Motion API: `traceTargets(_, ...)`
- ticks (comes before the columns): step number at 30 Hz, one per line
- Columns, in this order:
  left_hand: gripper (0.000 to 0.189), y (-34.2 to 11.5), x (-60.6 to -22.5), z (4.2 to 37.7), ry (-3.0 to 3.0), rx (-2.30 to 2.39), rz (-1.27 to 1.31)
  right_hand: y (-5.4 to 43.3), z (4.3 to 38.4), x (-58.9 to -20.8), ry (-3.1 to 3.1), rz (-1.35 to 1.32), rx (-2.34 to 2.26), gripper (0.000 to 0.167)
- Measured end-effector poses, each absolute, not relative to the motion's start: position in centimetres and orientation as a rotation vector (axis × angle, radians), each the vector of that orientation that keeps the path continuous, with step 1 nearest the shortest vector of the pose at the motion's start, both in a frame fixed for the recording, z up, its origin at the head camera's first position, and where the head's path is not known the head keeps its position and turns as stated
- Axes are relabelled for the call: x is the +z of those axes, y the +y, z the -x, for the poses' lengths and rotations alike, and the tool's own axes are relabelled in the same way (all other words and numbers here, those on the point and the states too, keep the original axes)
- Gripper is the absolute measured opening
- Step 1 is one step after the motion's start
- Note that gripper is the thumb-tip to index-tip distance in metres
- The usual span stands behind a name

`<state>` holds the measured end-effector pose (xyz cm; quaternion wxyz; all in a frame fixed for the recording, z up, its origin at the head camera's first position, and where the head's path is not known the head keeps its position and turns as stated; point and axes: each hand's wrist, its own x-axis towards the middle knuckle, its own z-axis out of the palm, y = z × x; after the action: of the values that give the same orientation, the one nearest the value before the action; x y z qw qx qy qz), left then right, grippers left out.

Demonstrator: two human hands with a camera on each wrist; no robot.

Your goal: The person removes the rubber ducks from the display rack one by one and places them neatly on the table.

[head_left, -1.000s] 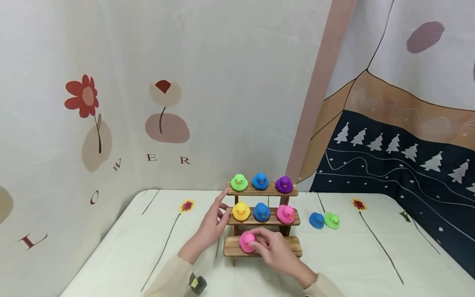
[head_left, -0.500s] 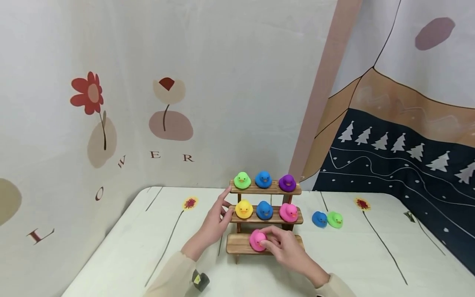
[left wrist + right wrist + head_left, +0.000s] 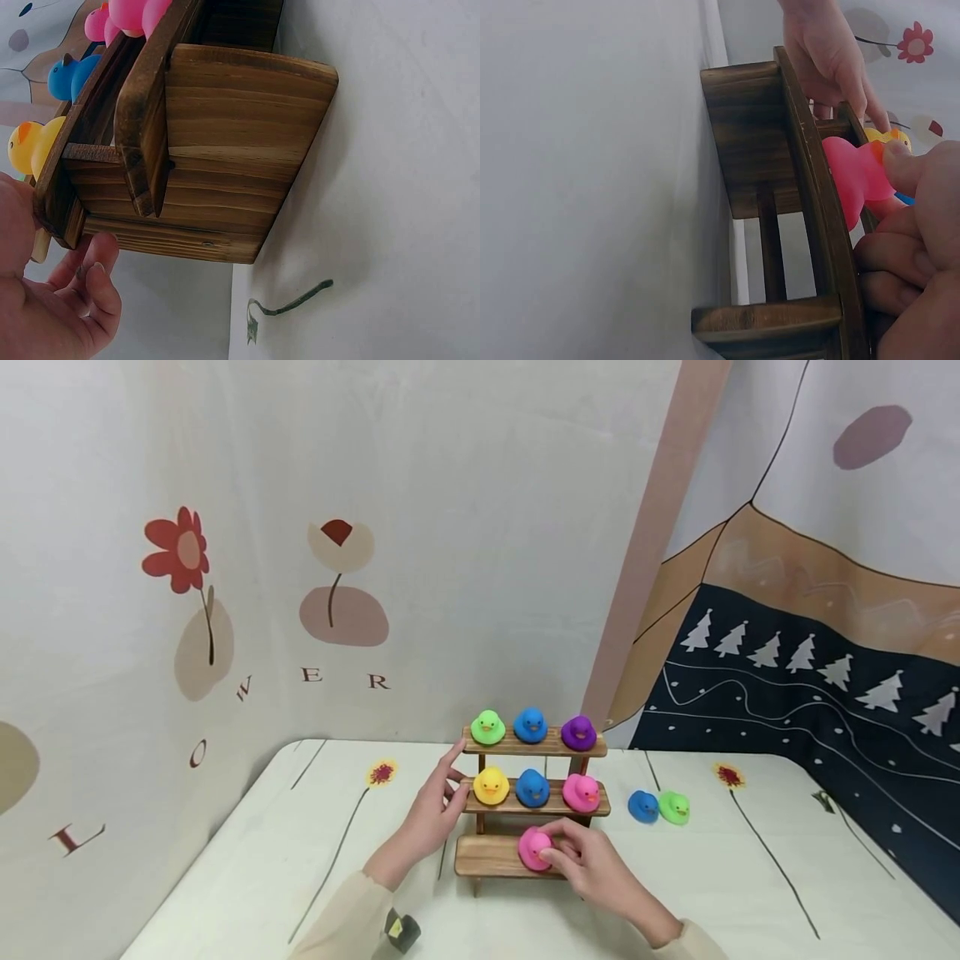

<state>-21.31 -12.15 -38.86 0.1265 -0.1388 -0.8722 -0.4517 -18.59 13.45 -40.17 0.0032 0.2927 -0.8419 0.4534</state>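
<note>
A small three-tier wooden display stand [image 3: 483,858] holds toy ducks. On its bottom shelf, my right hand [image 3: 600,870] pinches a pink duck [image 3: 531,850] between thumb and fingers; this duck [image 3: 847,176] looks close over the shelf in the right wrist view. My left hand [image 3: 431,810] touches the stand's left side, index finger up at the top shelf's end and thumb at the middle shelf's end. The middle tier bears a yellow duck [image 3: 491,786], a blue duck [image 3: 532,788] and another pink duck [image 3: 582,792]. Green [image 3: 488,727], blue [image 3: 531,725] and purple ducks [image 3: 579,732] line the top.
Right of the stand, a blue duck [image 3: 643,807] and a green duck [image 3: 675,807] sit side by side on the pale, flower-printed table cloth [image 3: 750,893]. A printed fabric backdrop [image 3: 480,568] rises behind the table.
The right hand has moved the pink duck rightward along the bottom shelf, from left of the middle to about the middle. The left hand keeps its place at the stand's side.
</note>
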Motion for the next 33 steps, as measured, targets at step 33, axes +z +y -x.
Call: traceTargets(33,0.067,-12.4,-39.2,21.5,-2.529,-1.337,0.415,16.8,17.8,-40.4,-2.636,-0.787,1.249,0.019)
